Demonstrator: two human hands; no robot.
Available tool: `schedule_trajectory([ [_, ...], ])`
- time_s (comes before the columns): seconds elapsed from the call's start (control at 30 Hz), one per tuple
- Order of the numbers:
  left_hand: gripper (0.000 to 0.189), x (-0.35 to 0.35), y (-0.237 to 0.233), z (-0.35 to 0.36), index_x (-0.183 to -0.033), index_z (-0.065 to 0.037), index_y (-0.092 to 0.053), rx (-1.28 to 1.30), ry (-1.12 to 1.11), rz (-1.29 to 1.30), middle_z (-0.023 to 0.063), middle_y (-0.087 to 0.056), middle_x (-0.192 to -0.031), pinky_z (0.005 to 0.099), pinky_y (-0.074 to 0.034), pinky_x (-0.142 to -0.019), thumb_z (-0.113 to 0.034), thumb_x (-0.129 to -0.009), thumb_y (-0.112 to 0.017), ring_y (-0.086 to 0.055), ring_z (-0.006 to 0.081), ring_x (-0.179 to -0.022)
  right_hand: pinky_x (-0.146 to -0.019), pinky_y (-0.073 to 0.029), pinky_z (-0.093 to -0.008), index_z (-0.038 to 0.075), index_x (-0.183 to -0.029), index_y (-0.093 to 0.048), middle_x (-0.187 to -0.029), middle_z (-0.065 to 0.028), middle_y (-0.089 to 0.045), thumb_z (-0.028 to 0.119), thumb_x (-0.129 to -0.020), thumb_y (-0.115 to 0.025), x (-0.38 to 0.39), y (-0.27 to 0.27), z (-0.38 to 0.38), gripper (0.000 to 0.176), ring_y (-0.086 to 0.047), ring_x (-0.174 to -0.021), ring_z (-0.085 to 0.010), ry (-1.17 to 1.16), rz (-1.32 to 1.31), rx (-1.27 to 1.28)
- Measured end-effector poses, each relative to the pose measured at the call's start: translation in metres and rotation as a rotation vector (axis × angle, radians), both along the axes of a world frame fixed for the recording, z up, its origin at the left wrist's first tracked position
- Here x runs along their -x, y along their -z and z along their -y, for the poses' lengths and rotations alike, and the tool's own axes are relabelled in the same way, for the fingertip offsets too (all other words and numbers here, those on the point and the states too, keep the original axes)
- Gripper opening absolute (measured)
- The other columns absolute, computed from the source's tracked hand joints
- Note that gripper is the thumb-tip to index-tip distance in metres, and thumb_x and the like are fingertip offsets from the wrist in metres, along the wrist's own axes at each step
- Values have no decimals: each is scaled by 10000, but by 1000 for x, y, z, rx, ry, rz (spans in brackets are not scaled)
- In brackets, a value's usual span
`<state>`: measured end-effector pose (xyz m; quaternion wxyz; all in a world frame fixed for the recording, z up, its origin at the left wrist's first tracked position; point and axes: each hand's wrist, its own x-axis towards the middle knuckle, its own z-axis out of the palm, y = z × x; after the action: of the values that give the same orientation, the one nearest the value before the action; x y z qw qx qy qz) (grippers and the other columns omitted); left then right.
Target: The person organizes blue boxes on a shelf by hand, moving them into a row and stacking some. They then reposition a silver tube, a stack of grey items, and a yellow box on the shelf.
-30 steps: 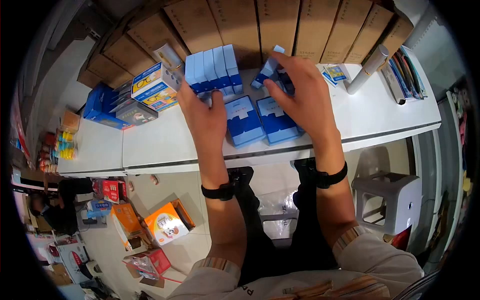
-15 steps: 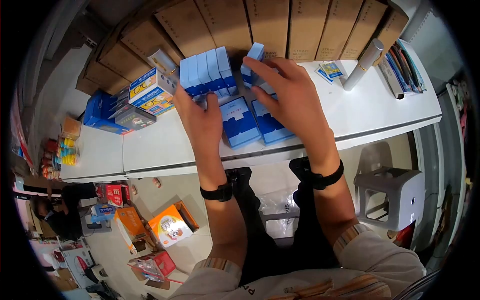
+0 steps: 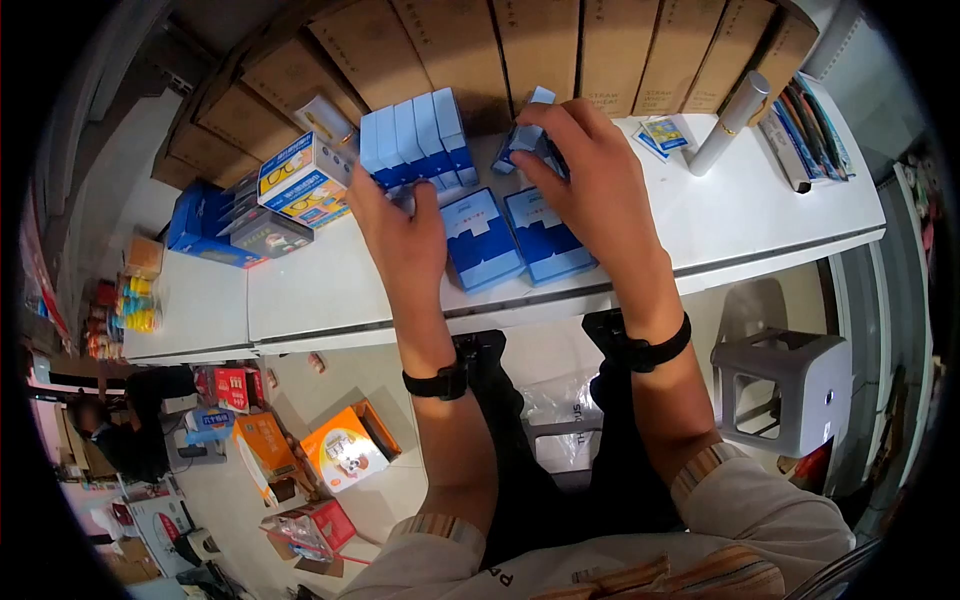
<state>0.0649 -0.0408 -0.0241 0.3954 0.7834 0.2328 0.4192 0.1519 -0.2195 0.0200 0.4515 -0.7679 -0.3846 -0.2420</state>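
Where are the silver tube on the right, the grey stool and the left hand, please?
Silver tube [image 3: 713, 150]: head view, on its lower body.
Grey stool [image 3: 820, 400]: head view, on its side panel.
Left hand [image 3: 405, 238]: head view, on its back.

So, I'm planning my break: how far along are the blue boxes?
The upright row looks lined up, the left hand against it. In the right hand are tilted small boxes, apparently left to add. Two flat boxes lie in front; their part is unclear.
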Motion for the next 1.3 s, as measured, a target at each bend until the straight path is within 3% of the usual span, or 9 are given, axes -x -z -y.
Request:
schedule_trajectory([
  [0.3, 641, 1, -4, 1, -1481, -24, -413, -32, -35, -61, 227, -481, -1334, 449, -447, -1029, -41, -885, -646, -511, 385, -1245, -750, -510, -417, 83, -1110, -699, -831, -129, -658, 108, -839, -749, -3, 1, 2, 277, -631, -822, -334, 0, -22, 12],
  [0.4, 593, -1, 1, -1, -1462, -41, -434, -108, -23, -10, 175, -479, -1271, 353, -530, -868, -44, -909, -648, -552, 248, -1106, -749, -509, -418, 80, -1097, -710, -823, -131, -668, 120, -852, -745, -5, 2, 1, 250, -633, -827, -332, -12, 24, 18],
  [0.6, 578, 0, -6, 3, -1445, -24, -442, -68, -36, -57, 173, -479, -1271, 351, -530, -883, -30, -902, -639, -551, 243, -1120, -753, -515, -416, 80, -1101, -719, -862, -139, -682, 124, -871, -737, -3, 1, 1, 235, -640, -846, -336, -54, -1, 7],
  [0.7, 644, 0, -5, 0, -1485, -42, -421, 0, 7, -42, 228, -468, -1361, 454, -446, -1041, -28, -880, -639, -510, 390, -1252, -758, -521, -415, 87, -1138, -727, -896, -144, -685, 97, -877, -721, -3, 1, 1, 261, -646, -861, -338, -71, -2, 23],
  [0.97, 647, 3, -8, 5, -1488, -32, -412, -19, -27, -76, 229, -476, -1375, 458, -432, -1058, -34, -882, -640, -489, 392, -1295, -809, -529, -407, 83, -1217, -719, -973, -136, -707, 45, -882, -684, 1, -1, -1, 339, -668, -910, -309, -81, 89, 31],
  [1.3, 671, 1, -9, 4, -1472, -14, -424, 5, -9, -64, 228, -492, -1361, 451, -441, -1048, -52, -859, -694, -511, 385, -1246, -1048, -470, -450, 122, -1490, -509, -1140, -165, -722, 80, -952, -650, 6, 7, -7, 558, -672, -1080, -331, -38, 104, 166],
])
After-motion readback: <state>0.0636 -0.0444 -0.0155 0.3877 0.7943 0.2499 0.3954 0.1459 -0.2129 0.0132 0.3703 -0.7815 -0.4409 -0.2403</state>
